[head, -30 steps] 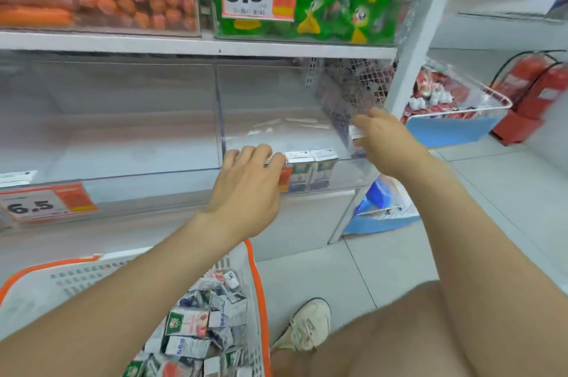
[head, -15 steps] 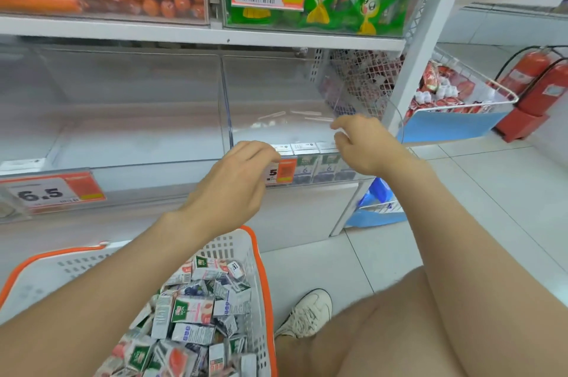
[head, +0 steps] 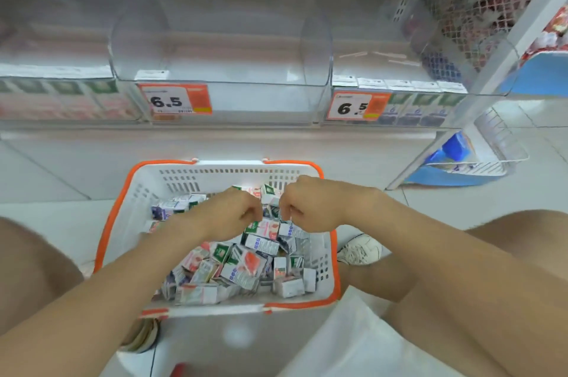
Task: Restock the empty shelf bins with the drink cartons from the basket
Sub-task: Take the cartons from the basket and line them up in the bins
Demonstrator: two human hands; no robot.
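A white basket with an orange rim [head: 114, 216] stands on the floor below the shelf, holding several small drink cartons [head: 246, 266] in a loose heap. My left hand [head: 227, 213] and my right hand [head: 310, 207] hang side by side over the far part of the heap, fingers curled downward onto the cartons. Whether either hand grips a carton is hidden beneath the knuckles. The middle clear shelf bin [head: 221, 81] holds nothing. A row of cartons [head: 424, 109] lines the front of the right bin, and the left bin [head: 61, 100] also shows cartons.
Orange 6.5 price tags [head: 175, 100] hang on the bin fronts. A white upright post [head: 504, 69] ends the shelf at the right, with a wire rack and blue packs [head: 461, 158] on the floor beyond. My shoe [head: 359, 250] sits right of the basket.
Both hands came down from the right shelf bin to the basket, and my view dropped with them. The basket now fills the centre.
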